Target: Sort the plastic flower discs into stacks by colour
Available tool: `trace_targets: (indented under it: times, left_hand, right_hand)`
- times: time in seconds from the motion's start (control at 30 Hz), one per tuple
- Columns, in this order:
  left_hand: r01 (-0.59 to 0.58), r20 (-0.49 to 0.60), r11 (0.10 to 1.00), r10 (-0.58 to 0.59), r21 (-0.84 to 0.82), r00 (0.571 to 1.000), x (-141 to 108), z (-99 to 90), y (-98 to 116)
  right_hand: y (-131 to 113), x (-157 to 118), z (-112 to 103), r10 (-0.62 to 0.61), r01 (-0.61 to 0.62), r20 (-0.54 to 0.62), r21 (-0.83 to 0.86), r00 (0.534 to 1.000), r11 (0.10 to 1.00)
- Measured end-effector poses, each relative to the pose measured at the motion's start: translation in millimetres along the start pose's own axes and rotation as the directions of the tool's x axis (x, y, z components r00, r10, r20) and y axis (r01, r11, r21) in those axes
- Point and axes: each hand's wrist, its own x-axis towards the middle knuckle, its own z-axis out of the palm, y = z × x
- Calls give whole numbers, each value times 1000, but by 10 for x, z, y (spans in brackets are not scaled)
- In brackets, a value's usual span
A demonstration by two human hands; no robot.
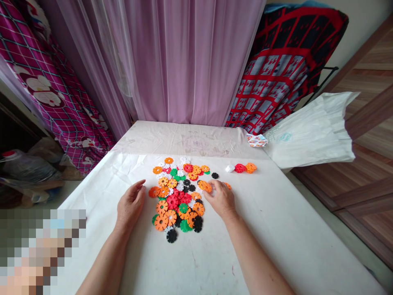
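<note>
A loose pile of notched plastic snowflake discs [172, 200] in orange, red, green, black and white lies mid-table. On the right edge of the pile, my right hand [221, 198] has its fingertips closed on orange snowflake discs [204, 186]; how many it grips is hard to make out. Another orange disc [228, 185] shows partly behind that hand. My left hand [131, 203] rests beside the pile's left side, fingers stretched out and holding nothing. A single black disc [215, 175] lies just beyond my right hand.
White, red and orange disc clusters [240, 168] sit in a row at the right. A large white bag [313, 133] and a small patterned packet [257, 140] are at the far right corner of the white-covered table [307, 237]. Purple curtains [190, 61] hang behind; a blurred-out patch covers the lower left.
</note>
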Motion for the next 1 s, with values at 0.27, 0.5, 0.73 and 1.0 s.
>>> trace_targets:
  times: [0.27,0.5,0.73,1.0]
  left_hand:
    - [-27,-17,1000,27,12,1000,10,-8,-4]
    - [1,-6,1000,-1,21,1000,0,-13,25]
    - [27,7,999,-27,35,1000,-7,-22,67]
    - [-4,-4,1000,4,13,1000,0,-15,26]
  right_hand:
    - [659,92,-316,297,-274,-211,133,931,953]
    - [657,31,-231,143,-141,-46,48,989,989]
    - [601,44,-252,115,-116,-11,-11,993,993]
    - [612,47,-257,70,-71,-27,-50,997,996]
